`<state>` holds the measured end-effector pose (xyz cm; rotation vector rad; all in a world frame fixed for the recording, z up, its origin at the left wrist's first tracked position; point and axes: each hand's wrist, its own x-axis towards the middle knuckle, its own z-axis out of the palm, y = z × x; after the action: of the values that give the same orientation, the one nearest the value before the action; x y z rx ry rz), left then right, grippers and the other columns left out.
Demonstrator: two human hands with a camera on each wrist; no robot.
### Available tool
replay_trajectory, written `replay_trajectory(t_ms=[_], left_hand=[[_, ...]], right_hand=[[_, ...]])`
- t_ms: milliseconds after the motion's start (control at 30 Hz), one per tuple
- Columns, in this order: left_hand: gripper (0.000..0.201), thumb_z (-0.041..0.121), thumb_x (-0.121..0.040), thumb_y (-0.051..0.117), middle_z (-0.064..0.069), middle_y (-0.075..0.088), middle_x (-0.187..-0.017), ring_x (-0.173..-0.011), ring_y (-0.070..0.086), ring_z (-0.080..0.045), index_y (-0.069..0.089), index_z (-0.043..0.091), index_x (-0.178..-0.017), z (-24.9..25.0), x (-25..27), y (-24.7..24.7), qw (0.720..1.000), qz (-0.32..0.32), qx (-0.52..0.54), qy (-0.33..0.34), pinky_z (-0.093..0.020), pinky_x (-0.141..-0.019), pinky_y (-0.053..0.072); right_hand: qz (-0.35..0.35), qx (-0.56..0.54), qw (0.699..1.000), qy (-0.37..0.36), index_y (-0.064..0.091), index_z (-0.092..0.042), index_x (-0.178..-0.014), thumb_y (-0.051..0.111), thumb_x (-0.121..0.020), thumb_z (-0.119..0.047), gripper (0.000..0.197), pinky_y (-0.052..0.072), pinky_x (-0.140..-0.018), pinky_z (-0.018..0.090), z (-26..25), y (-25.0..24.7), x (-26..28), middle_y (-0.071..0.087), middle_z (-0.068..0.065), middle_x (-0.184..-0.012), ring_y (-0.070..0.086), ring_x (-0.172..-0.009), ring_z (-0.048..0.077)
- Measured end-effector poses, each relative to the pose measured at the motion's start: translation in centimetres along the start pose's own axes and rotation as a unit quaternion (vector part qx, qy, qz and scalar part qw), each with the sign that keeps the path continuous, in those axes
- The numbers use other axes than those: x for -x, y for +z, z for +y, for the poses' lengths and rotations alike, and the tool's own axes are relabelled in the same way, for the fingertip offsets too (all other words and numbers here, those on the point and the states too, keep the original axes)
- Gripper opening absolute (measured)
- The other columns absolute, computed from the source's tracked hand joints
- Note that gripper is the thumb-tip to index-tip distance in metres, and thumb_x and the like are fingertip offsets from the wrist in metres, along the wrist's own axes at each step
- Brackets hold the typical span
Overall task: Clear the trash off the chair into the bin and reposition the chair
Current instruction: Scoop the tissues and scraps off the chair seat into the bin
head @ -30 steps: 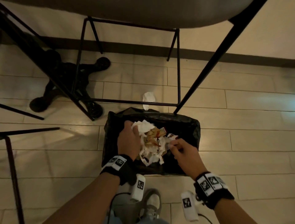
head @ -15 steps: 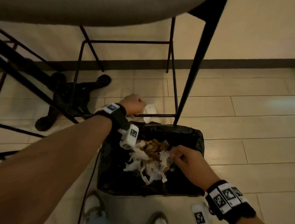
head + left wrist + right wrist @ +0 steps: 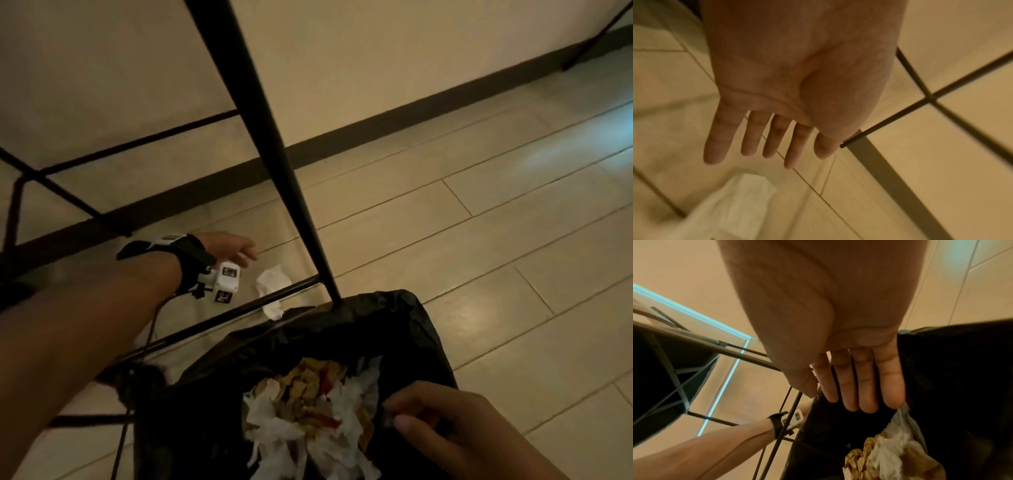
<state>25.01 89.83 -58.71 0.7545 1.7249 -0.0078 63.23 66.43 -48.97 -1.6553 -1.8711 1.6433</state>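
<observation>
Left hand (image 3: pixel 228 247) has left the bin bag (image 3: pixel 394 318), crossed the frame bar (image 3: pixel 219 318), and now hangs flat-fingered at 10 o'clock of the tissue (image 3: pixel 272 286), just apart.

Black strap (image 3: pixel 193 260) carries a white camera (image 3: pixel 226 278) with square marker.
</observation>
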Motion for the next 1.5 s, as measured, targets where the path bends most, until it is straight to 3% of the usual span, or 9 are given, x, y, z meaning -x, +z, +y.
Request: replay_trajectory(t_ms=[167, 300, 467, 533, 767, 867, 1100, 1300, 1500], left_hand=[[0.045, 0.041, -0.100, 0.068, 0.000, 0.053, -0.152, -0.135, 0.061, -0.027, 0.065, 0.027, -0.142, -0.2, -3.6, 0.6, 0.965, -0.033, -0.259, -0.013, -0.044, -0.116, 0.047], [0.050, 0.050, -0.084, 0.083, -0.001, 0.070, -0.121, -0.111, 0.068, -0.023, 0.069, 0.020, -0.123, -1.0, -6.6, 1.2, 0.961, -0.041, -0.274, -0.018, -0.038, -0.100, 0.053], [0.049, 0.048, -0.087, 0.074, -0.006, 0.072, -0.136, -0.123, 0.067, -0.027, 0.075, 0.021, -0.127, -2.7, -11.6, 1.5, 0.930, -0.065, -0.362, 0.021, -0.040, -0.101, 0.056], [0.042, 0.042, -0.094, 0.072, -0.010, 0.073, -0.136, -0.123, 0.069, -0.030, 0.075, 0.014, -0.125, -2.8, -11.5, 1.7, 0.941, -0.058, -0.333, 0.029, -0.046, -0.111, 0.053], [0.028, 0.016, -0.099, 0.072, -0.025, 0.075, -0.120, -0.094, 0.073, -0.024, 0.074, -0.003, -0.119, 1.1, 5.3, -3.9, 0.963, 0.126, -0.109, 0.211, -0.024, -0.074, 0.066], [0.017, 0.015, -0.099, 0.071, -0.004, 0.074, -0.096, -0.070, 0.076, -0.006, 0.073, 0.007, -0.115, 0.2, 17.8, -5.0, 0.925, 0.227, -0.037, 0.303, -0.010, -0.051, 0.056], [0.008, 0.021, -0.091, 0.082, -0.005, 0.076, -0.093, -0.082, 0.075, -0.020, 0.075, 0.024, -0.092, -11.9, 29.0, 7.2, 0.949, 0.167, -0.062, 0.262, -0.039, -0.071, 0.065], [0.067, 0.034, -0.108, 0.058, -0.008, 0.032, -0.173, -0.157, 0.036, -0.033, 0.029, 0.022, -0.167, -18.2, 29.9, 17.0, 0.992, 0.021, -0.073, 0.096, -0.041, -0.124, 0.034], [0.025, 0.029, -0.104, 0.059, -0.015, 0.076, -0.118, -0.112, 0.071, -0.035, 0.074, 0.013, -0.117, -16.1, 42.5, 14.9, 0.985, 0.102, 0.106, 0.092, -0.051, -0.102, 0.058]], right_hand=[[-0.004, -0.031, 0.999, 0.044, 0.080, -0.043, -0.095, 0.071, -0.092, -0.041, 0.010, 0.047, -0.081, 0.009, -1.3, 1.2, 0.8, 0.067, -0.032, -0.106, 0.065, -0.099, -0.013], [-0.051, -0.057, 0.992, 0.100, 0.080, -0.031, -0.110, 0.072, -0.095, -0.027, 0.017, 0.049, -0.076, 0.006, -3.1, 1.3, 0.5, 0.070, -0.027, -0.097, 0.066, -0.085, -0.014], [-0.039, -0.013, 0.994, 0.105, 0.033, -0.038, -0.154, 0.080, -0.087, -0.006, 0.088, 0.051, -0.048, 0.014, -3.1, 2.7, -0.5, 0.067, -0.008, -0.078, 0.066, -0.067, 0.003], [-0.018, 0.013, 0.999, 0.037, 0.062, -0.047, -0.131, 0.075, -0.093, -0.023, 0.046, 0.049, -0.066, 0.006, -3.9, 2.9, -0.7, 0.071, -0.028, -0.085, 0.068, -0.084, -0.006], [-0.033, 0.096, 0.994, -0.039, 0.068, -0.035, -0.121, 0.056, -0.103, -0.032, 0.022, 0.043, -0.082, 0.002, -5.2, 5.1, -4.4, 0.067, -0.021, -0.111, 0.057, -0.107, -0.004], [0.008, 0.110, 0.993, -0.034, 0.072, -0.019, -0.113, 0.057, -0.101, -0.026, 0.020, 0.057, -0.086, 0.029, -3.9, 6.9, -4.7, 0.074, -0.003, -0.109, 0.066, -0.095, 0.011], [-0.040, 0.163, 0.986, 0.002, 0.065, -0.013, -0.096, 0.052, -0.103, -0.023, 0.017, 0.049, -0.061, 0.043, -4.2, 9.1, 1.4, 0.067, 0.010, -0.079, 0.066, -0.074, 0.033], [-0.053, 0.209, 0.977, 0.000, 0.060, -0.013, -0.089, 0.047, -0.103, -0.021, 0.022, 0.049, -0.059, 0.044, -7.0, 7.7, 7.0, 0.066, 0.018, -0.074, 0.062, -0.068, 0.039], [-0.085, 0.267, 0.960, -0.028, 0.070, -0.011, -0.100, 0.051, -0.102, -0.020, 0.022, 0.058, -0.075, 0.051, -16.0, 5.3, 12.1, 0.074, 0.017, -0.090, 0.068, -0.080, 0.037]])
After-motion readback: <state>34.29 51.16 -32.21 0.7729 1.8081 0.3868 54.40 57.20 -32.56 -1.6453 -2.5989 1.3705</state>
